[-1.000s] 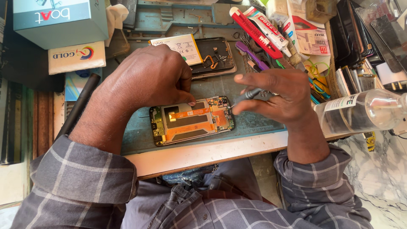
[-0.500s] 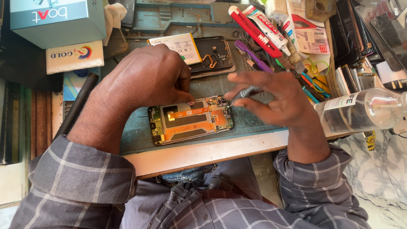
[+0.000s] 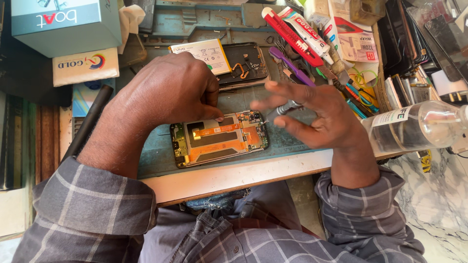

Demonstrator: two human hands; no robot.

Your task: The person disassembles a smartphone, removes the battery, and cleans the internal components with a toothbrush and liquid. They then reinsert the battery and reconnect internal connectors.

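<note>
- Plaid-sleeved forearms enter from the near edge.
- Left hand (image 3: 168, 92): curled, fingers together, thumb tip pressing the opened phone (image 3: 219, 138).
- Right hand (image 3: 319, 117): fingers spread, thumb and forefinger clamped on a slim metal screwdriver (image 3: 282, 109), tip at the phone's right end.
- Phone: flat on the green surface (image 3: 292, 141), long axis left-right, orange flex cables and boards exposed.
- Beyond: white battery (image 3: 207, 53).

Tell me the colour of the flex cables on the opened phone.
Orange, across the opened phone; head view.

beyond your mat (image 3: 161, 160) lie a battery (image 3: 202, 53) and red cutter (image 3: 291, 35); a teal box (image 3: 66, 24) far left, a bottle (image 3: 419, 127) right.
</note>
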